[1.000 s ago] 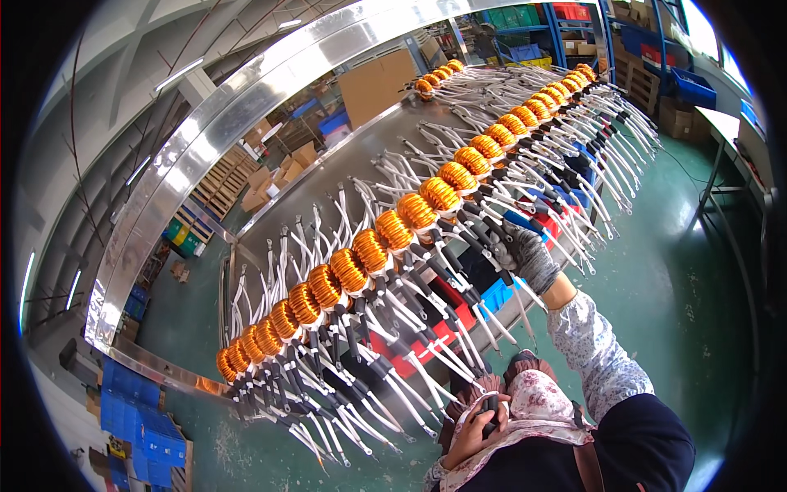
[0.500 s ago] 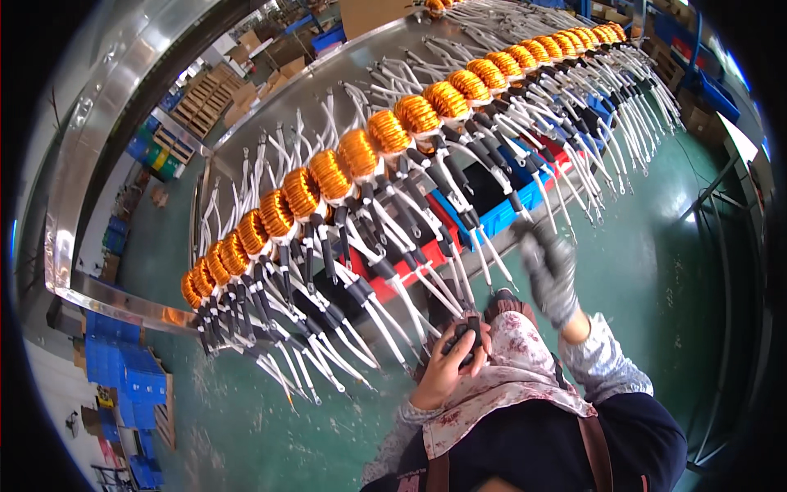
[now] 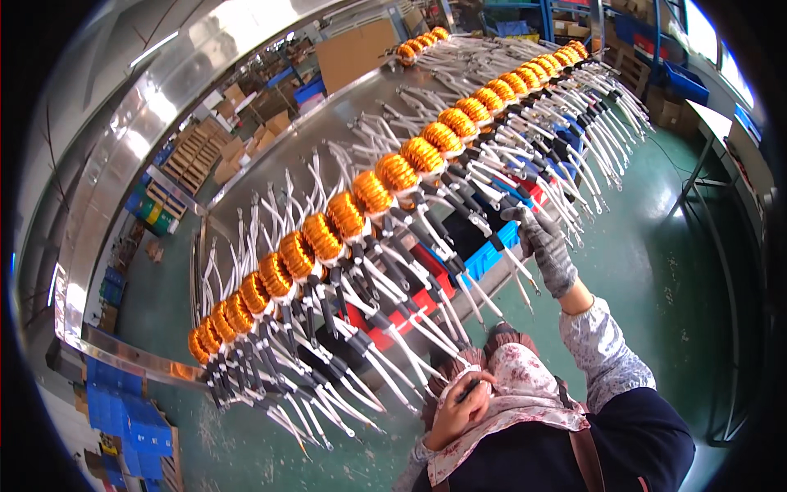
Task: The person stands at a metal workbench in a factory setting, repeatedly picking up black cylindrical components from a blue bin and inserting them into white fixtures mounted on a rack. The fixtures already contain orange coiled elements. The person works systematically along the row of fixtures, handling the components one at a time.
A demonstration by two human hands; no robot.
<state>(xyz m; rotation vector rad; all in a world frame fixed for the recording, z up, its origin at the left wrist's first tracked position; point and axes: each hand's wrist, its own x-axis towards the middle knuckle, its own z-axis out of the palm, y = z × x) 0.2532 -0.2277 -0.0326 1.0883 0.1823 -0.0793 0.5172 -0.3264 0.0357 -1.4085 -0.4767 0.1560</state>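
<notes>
My left hand (image 3: 463, 410) is low in front of my apron, fingers curled round a small black object (image 3: 469, 390) whose kind is hard to make out. My right hand (image 3: 549, 254), in a grey glove, reaches forward beside the blue bin (image 3: 495, 252). Its fingers stretch toward white cable leads with black sleeves (image 3: 497, 241); I see nothing held in it. Over both hands runs a long row of ring-shaped coils wound in orange copper wire (image 3: 373, 192). White leads with metal lugs hang from the coils over the near edge.
The coils lie on a metal-topped bench (image 3: 283, 146). A red bin (image 3: 393, 328) sits under the hanging leads. A second short row of coils (image 3: 422, 44) is at the far end. Pallets (image 3: 197, 156) stand behind, and a white table (image 3: 710, 120) is to the right.
My right hand has moved slightly forward and up to the leads by the blue bin. My left hand has lowered slightly, still round the black object. The view has shifted.
</notes>
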